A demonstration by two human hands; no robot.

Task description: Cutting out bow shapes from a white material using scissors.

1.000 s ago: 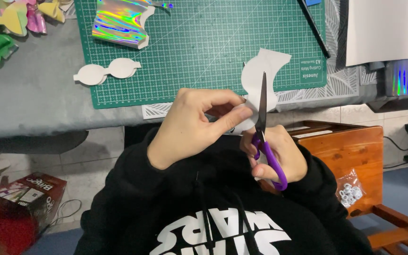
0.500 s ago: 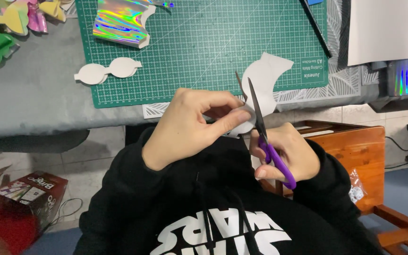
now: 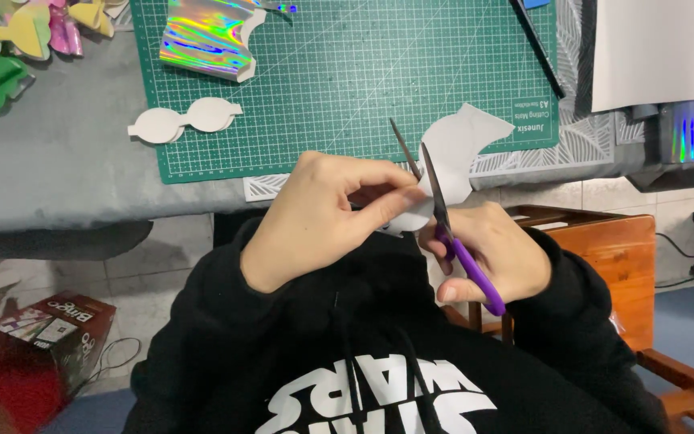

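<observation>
The left hand pinched a curved white sheet cut-out by its lower edge, above the lap and just off the grey worktop. The right hand gripped purple-handled scissors, blades parted against the cut-out.

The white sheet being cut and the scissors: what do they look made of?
White sheet: thin, matte, likely card or faux-leather backing; it holds its curve stiffly in the left hand. Scissors: dark metal blades, glossy purple handles, probably plastic, gripped by the right hand.
</observation>
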